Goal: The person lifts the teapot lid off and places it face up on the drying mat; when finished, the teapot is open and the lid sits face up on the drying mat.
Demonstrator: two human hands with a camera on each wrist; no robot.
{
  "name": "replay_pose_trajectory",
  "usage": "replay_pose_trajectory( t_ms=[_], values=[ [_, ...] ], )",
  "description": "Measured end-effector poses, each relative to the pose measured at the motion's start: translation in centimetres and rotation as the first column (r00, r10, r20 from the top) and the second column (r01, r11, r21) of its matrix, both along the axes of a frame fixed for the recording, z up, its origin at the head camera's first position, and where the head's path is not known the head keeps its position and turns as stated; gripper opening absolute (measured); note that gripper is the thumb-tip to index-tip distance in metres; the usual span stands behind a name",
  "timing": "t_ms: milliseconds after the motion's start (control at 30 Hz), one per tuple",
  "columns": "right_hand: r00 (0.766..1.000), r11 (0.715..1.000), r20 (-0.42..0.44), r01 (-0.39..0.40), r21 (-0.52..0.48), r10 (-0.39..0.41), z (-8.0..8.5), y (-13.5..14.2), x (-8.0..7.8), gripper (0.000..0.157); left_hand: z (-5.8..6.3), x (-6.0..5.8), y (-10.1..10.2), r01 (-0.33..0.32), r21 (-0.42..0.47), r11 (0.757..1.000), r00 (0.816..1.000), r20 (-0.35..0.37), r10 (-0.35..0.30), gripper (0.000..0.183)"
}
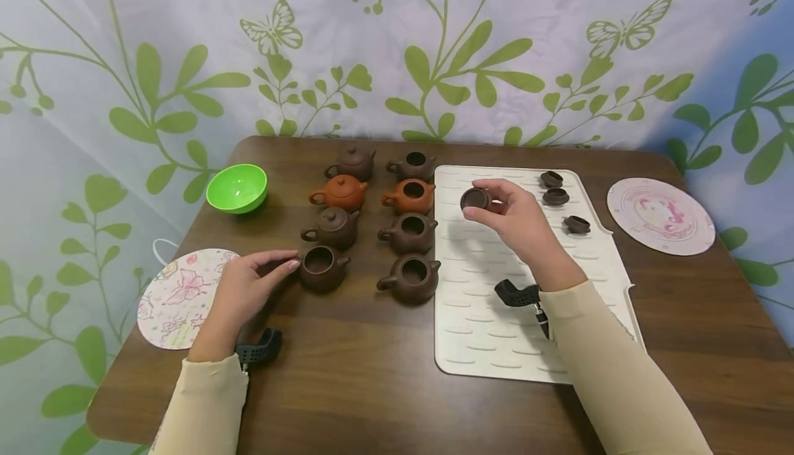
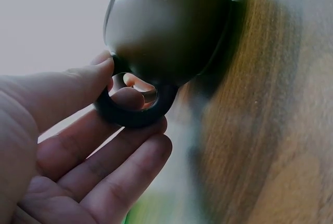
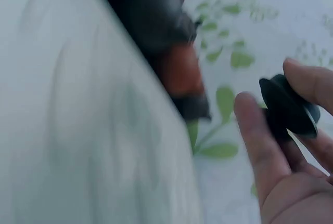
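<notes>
With thumb and fingers, my left hand pinches the ring handle of a dark brown clay teapot. This teapot has no lid on and stands at the front of the left column. Above the cream mat, my right hand holds a small dark brown teapot lid between thumb and fingers; its flange shows in the right wrist view, where the lid is seen edge-on. Behind the left-hand teapot are lidded ones: a dark brown teapot, an orange teapot and another brown teapot.
Several lidless teapots form a second column, including an orange one and a front brown one. Brown lids lie on the cream mat. A green bowl, a butterfly-print disc and a pink disc flank them.
</notes>
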State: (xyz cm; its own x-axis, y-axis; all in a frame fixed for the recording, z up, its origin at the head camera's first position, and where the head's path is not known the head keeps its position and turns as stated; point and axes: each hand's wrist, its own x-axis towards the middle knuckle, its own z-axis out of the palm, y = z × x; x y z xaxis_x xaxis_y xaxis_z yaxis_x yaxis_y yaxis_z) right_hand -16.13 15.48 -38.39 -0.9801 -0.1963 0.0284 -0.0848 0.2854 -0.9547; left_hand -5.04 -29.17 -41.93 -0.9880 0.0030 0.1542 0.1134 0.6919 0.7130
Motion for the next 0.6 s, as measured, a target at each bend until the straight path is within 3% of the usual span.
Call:
replay_pose_trajectory(
  t_ms=[100,233,600],
  values=[
    [0.999,0.991,-0.029,0.04,0.129,-0.036,-1.1,1.9,-0.1,0.06,0.0,0.1,0.0,0.0,0.005,1.0,1.0,0.002,0.0,0.027],
    [0.997,0.959,-0.034,0.082,0.272,-0.076,-1.8,3.7,0.1,0.066,-0.1,0.1,0.0,-0.001,0.0,1.0,1.0,-0.004,0.001,0.026],
    [0.992,0.921,-0.035,0.122,0.37,-0.117,-2.7,5.4,0.0,0.063,0.0,0.1,0.0,-0.008,0.002,1.0,1.0,0.005,0.008,0.027]
  ],
)
